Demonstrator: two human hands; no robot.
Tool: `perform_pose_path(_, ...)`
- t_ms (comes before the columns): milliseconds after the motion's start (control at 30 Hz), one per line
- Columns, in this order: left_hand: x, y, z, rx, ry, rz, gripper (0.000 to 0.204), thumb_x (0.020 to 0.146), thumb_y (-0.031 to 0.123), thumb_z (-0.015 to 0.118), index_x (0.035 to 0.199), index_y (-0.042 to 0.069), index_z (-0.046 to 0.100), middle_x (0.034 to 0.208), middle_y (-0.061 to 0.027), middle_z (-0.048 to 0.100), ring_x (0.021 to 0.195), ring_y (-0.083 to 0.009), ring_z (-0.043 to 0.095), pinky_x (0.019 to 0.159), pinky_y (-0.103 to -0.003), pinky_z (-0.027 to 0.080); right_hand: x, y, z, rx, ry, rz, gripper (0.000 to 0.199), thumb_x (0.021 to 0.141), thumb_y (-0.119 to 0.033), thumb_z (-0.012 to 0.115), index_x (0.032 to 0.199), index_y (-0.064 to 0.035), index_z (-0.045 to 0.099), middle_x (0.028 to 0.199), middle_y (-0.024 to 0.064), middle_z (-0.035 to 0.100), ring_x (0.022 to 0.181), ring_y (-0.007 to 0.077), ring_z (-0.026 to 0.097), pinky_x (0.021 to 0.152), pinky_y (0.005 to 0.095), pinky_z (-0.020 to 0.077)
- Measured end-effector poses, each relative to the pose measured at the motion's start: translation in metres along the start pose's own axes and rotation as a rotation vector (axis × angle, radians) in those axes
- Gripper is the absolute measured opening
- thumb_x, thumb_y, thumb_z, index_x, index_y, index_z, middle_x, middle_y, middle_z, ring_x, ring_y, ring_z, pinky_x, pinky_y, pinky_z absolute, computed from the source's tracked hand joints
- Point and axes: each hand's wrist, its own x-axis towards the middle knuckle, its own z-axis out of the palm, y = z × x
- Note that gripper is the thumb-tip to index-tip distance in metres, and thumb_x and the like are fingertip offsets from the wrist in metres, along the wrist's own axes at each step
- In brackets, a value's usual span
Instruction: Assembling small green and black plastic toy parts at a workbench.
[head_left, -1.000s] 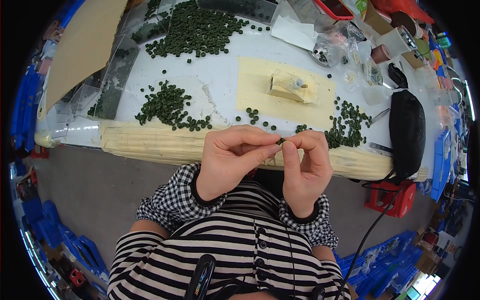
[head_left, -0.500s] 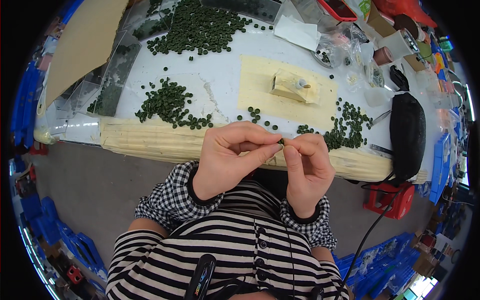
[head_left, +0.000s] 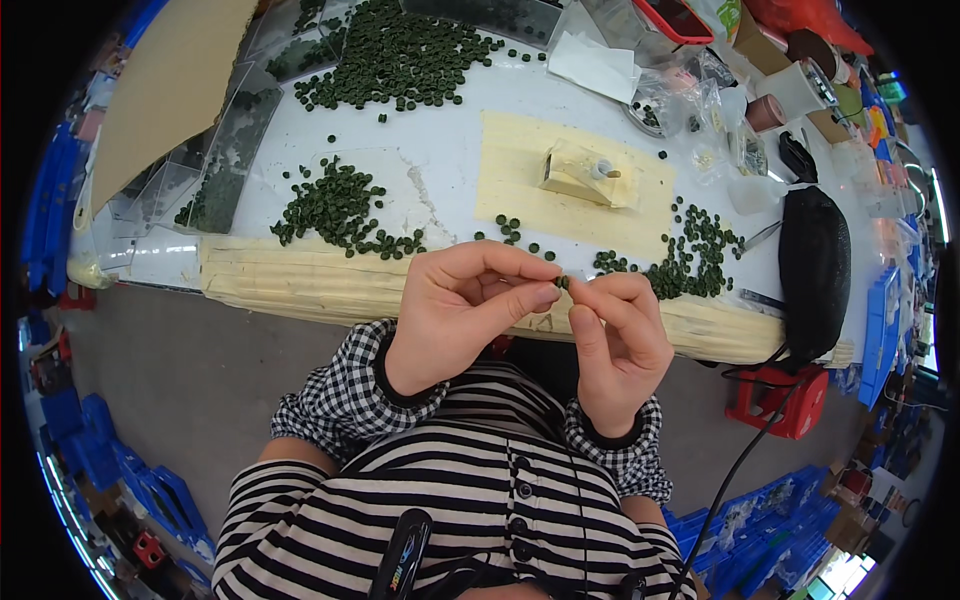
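Observation:
Just off the table's front edge, a small dark green round piece (head_left: 563, 283) sits at the meeting fingertips of my two hands. My left hand (head_left: 455, 315) closes on it from the left, its index finger and thumb bent toward the piece. From the other side my right hand (head_left: 622, 345) reaches it with the fingertips, fingers curled and thumb tip a little lower. My fingers partly cover the piece. Similar loose pieces (head_left: 690, 260) lie beyond my right hand, and a pile of them (head_left: 335, 205) lies beyond my left.
A tape-covered block (head_left: 588, 175) with a small upright peg stands on a yellowish taped patch (head_left: 505, 150). The largest green heap (head_left: 400, 55) lies at the back, near clear trays (head_left: 235, 150) and cardboard (head_left: 170, 90). A black pouch (head_left: 815, 270) lies at the right.
My left thumb tip has shifted slightly up and left. My right hand has tilted a little, its thumb slightly lower and farther from the piece.

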Motion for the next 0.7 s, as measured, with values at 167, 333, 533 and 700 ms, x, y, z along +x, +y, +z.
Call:
perform_pose_path(167,0.0006,-0.0028,-0.0017,0.136,-0.020,0.133,0.018,0.085,-0.008,0.064,0.101,-0.002,0.069,0.098,-0.0095,0.068,0.090,-0.0122,0.065,0.077,-0.021,0.053,-0.0005,-0.0026,-0.0003,-0.077,-0.038,-0.041,0.027,0.077,0.008,0.069,0.103,0.0021,0.071,0.088,0.0080,0.060,0.078,0.0142,0.055,0.066,0.0235,0.0447)
perform_pose_path(333,0.0028,-0.0008,-0.0024,0.391,-0.042,0.295,0.018,0.084,-0.009,0.064,0.098,0.000,0.071,0.096,-0.0092,0.068,0.087,-0.0118,0.064,0.073,-0.021,0.052,-0.0024,-0.0053,0.0005,0.004,-0.035,0.013,0.030,0.074,0.007,0.071,0.103,0.0001,0.072,0.087,0.0072,0.061,0.076,0.0167,0.056,0.065,0.0247,0.0446)
perform_pose_path(533,0.0010,-0.0088,-0.0030,0.098,-0.023,0.118,0.017,0.084,-0.007,0.065,0.100,-0.002,0.070,0.095,-0.0095,0.069,0.085,-0.0109,0.065,0.073,-0.021,0.053,-0.0012,0.0006,-0.0010,-0.198,-0.061,-0.171,0.030,0.073,0.007,0.072,0.103,-0.0009,0.072,0.088,0.0066,0.062,0.077,0.0184,0.056,0.066,0.0262,0.0451)
perform_pose_path(700,0.0016,-0.0060,0.0021,0.041,0.026,0.008,0.018,0.085,-0.006,0.065,0.103,-0.004,0.067,0.095,-0.0108,0.069,0.083,-0.0116,0.066,0.074,-0.021,0.054,-0.0013,-0.0005,0.0012,-0.161,-0.005,-0.124,0.031,0.073,0.006,0.073,0.103,-0.0009,0.072,0.088,0.0070,0.063,0.077,0.0195,0.057,0.068,0.0273,0.0452)
